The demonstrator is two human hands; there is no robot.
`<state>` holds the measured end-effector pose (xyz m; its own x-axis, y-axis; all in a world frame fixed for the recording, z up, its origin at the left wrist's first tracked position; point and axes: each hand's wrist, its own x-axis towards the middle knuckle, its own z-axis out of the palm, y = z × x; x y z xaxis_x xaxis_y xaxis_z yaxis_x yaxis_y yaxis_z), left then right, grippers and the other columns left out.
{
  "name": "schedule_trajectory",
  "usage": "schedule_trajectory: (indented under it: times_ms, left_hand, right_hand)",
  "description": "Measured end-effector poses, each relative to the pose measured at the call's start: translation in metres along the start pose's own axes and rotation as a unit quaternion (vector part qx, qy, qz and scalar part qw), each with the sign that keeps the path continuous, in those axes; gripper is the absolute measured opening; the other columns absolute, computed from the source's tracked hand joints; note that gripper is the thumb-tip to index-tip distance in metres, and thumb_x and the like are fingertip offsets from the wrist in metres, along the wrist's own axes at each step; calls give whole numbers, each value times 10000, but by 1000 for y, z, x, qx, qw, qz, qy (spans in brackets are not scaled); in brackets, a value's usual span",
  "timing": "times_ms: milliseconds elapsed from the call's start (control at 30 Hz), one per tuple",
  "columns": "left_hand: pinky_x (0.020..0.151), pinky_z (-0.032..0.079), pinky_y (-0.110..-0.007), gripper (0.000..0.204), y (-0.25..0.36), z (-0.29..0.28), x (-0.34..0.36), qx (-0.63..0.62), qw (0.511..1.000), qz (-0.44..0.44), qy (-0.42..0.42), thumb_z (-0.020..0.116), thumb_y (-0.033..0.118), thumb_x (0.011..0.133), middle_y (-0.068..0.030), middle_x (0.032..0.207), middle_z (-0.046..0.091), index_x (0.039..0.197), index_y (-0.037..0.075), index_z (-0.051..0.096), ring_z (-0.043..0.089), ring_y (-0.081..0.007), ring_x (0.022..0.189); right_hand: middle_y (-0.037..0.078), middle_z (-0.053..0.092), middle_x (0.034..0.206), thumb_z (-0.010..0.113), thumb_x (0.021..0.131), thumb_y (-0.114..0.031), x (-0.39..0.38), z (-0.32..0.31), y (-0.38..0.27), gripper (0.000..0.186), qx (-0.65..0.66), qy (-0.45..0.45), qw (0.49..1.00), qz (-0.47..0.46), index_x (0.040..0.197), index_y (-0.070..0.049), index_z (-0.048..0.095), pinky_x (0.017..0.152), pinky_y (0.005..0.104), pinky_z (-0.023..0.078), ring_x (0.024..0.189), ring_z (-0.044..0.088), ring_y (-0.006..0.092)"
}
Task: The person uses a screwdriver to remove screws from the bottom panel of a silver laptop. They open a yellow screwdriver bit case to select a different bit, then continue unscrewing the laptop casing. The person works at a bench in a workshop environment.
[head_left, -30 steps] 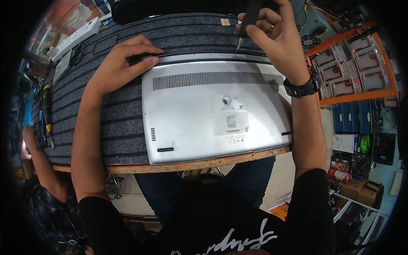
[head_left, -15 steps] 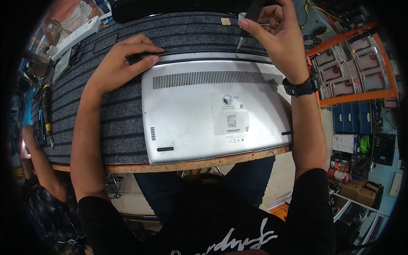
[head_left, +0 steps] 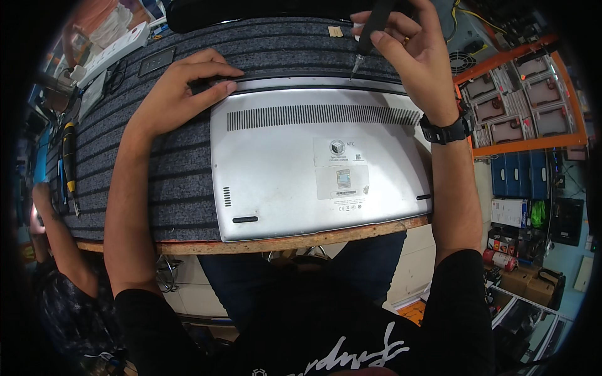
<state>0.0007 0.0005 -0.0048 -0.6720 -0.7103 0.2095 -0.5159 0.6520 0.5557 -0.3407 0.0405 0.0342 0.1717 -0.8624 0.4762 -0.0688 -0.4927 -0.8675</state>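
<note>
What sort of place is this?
Probably an electronics workshop: a silver laptop lies underside up on a dark ribbed mat, the right hand holds a screwdriver-like tool, and an orange-framed compartment case is at right.

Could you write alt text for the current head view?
A right hand holds a dark screwdriver at the far edge of an overturned silver laptop, while the left hand rests at its far left corner. The laptop lies on a ribbed grey mat.
</note>
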Motion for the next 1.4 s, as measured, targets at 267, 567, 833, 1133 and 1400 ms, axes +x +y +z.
schedule_trajectory:
  times_ms: [267,567,833,1133,1400]
  left_hand:
    - [841,532,-337,303,0,0,0,3,1000,2,2,710,272,950,-57,1039,664,1154,55,767,650,-193,945]
    - [825,506,-323,330,-1,0,0,-1,1000,4,-2,690,265,955,-65,1027,662,1170,22,751,623,-178,941]
    - [827,508,-325,330,-2,0,-1,1,1000,0,-3,688,267,956,-69,1030,665,1165,21,753,626,-181,943]
    - [822,516,-333,340,-2,1,-2,1,1000,-10,0,690,291,952,-71,1027,667,1154,27,758,632,-188,940]
    - [838,513,-330,325,0,0,0,-1,1000,-6,-2,691,274,951,-68,1028,670,1158,33,756,633,-187,953]
  right_hand:
    - [50,591,1068,688,924,29,1,-10,-2,721,-75,-16,997,0,1538,-108,337,880,255,504,1017,597,126]
    - [60,583,1090,722,913,3,0,3,-21,749,-82,0,996,45,1541,-107,328,871,266,511,1004,598,140]
    - [82,624,1130,702,915,11,0,5,-23,756,-172,17,984,50,1554,-112,317,854,268,526,1035,608,142]
    - [80,608,1121,675,904,42,-3,6,-27,750,-226,12,974,23,1550,-117,328,811,245,522,990,586,121]
    - [38,588,1030,732,889,-11,-3,-4,-13,762,-206,4,978,-22,1540,-125,353,793,237,488,963,569,108]
